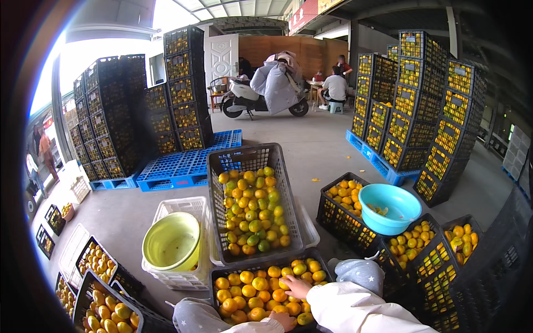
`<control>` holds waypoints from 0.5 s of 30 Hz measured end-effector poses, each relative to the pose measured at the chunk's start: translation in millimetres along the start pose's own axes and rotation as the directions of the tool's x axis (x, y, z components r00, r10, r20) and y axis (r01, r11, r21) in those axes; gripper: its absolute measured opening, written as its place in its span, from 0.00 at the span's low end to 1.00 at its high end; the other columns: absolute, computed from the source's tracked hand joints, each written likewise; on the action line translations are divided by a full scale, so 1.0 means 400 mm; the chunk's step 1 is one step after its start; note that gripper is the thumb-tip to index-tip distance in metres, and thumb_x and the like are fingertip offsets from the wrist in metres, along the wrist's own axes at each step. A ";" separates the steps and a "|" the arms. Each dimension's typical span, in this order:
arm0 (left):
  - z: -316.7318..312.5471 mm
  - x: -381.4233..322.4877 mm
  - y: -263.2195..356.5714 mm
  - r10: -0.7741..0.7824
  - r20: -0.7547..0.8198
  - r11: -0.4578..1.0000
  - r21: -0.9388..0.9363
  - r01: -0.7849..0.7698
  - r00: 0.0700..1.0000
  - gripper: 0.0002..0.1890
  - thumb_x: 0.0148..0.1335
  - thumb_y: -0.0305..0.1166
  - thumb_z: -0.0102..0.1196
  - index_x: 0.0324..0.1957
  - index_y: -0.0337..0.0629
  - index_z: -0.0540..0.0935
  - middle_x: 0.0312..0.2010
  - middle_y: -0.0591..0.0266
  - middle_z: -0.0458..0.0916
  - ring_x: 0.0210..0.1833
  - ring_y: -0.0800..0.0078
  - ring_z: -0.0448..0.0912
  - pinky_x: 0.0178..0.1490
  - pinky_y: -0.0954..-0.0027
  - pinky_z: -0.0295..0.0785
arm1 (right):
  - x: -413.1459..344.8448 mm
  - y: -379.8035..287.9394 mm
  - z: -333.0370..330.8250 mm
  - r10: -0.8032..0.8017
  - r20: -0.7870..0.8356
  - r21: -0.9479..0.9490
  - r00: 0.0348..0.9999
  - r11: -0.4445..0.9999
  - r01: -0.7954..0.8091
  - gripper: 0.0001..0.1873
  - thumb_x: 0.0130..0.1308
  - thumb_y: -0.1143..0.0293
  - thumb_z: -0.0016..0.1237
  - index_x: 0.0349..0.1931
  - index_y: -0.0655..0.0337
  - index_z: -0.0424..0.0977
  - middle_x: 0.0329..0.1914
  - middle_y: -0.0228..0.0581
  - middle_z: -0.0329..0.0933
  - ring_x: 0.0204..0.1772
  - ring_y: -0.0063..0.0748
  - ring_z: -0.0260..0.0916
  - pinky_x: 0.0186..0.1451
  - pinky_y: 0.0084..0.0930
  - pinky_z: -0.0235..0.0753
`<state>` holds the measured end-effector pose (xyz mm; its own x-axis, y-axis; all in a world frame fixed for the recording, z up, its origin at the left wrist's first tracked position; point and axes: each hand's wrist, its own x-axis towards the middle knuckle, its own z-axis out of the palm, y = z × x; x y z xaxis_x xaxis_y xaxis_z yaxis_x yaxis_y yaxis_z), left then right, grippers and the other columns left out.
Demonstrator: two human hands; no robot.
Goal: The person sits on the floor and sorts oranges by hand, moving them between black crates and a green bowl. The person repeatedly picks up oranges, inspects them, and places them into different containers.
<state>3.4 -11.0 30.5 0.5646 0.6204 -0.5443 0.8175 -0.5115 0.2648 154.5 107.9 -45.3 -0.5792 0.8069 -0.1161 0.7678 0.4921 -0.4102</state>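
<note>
A black plastic crate [213, 283] full of orange mandarins [249, 290] stands between my knees. My right hand [297, 287] reaches in from the right, fingers apart, resting on the mandarins near the crate's right side. Lower down, by the near edge, my left hand [284, 320] touches the fruit; its fingertips are partly hidden, so whether it grips one is unclear. Beyond, a larger black crate [287, 195] tilts towards me, holding greenish-yellow mandarins [252, 208]; its near rim meets the far side of the front crate.
A yellow-green basin [191, 245] sits on white crates [204, 208] at left. At right, a turquoise basin [391, 227] rests on black fruit crates [345, 227]. Tall crate stacks [187, 91] stand on blue pallets [175, 166]. A scooter [262, 93] and seated people [334, 88] are farther back.
</note>
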 end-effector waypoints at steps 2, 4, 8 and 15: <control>-0.008 0.000 -0.002 0.004 0.001 1.000 0.005 -0.004 1.000 0.19 0.63 0.50 0.48 0.50 0.55 0.80 0.51 0.60 0.79 0.56 0.61 0.76 0.54 0.44 0.66 | 0.014 -0.001 0.030 0.037 -0.095 0.025 0.995 0.999 -0.035 0.29 0.61 0.62 0.55 0.63 0.46 0.62 0.66 0.46 0.60 0.57 0.53 0.71 0.56 0.45 0.73; -0.011 -0.007 -0.007 0.002 0.005 1.000 0.003 -0.002 1.000 0.19 0.63 0.50 0.48 0.50 0.54 0.80 0.51 0.60 0.79 0.55 0.61 0.76 0.54 0.44 0.66 | 0.012 -0.047 0.006 0.101 -0.080 0.055 0.992 0.994 -0.096 0.25 0.60 0.65 0.55 0.58 0.48 0.64 0.62 0.44 0.62 0.55 0.53 0.72 0.55 0.44 0.73; -0.017 -0.013 -0.007 0.013 0.002 1.000 0.002 -0.013 1.000 0.19 0.62 0.49 0.48 0.49 0.54 0.80 0.50 0.60 0.80 0.55 0.61 0.77 0.53 0.45 0.67 | 0.019 -0.031 0.010 0.060 -0.055 0.158 0.997 0.986 -0.051 0.21 0.57 0.70 0.57 0.50 0.50 0.65 0.56 0.41 0.65 0.54 0.52 0.72 0.52 0.43 0.73; 0.003 -0.016 0.002 0.013 -0.030 1.000 0.018 -0.013 0.999 0.18 0.62 0.49 0.48 0.48 0.54 0.81 0.49 0.61 0.80 0.53 0.62 0.78 0.51 0.46 0.67 | -0.011 -0.040 -0.107 0.358 -0.210 0.769 0.910 0.635 -0.072 0.33 0.51 0.72 0.66 0.57 0.52 0.63 0.55 0.37 0.67 0.56 0.38 0.69 0.51 0.32 0.78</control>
<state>0.2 -16.1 33.4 0.5787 0.6312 -0.5164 0.8080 -0.5299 0.2578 156.4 110.4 0.5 -0.1951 0.9788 -0.0626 0.3189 0.0029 -0.9478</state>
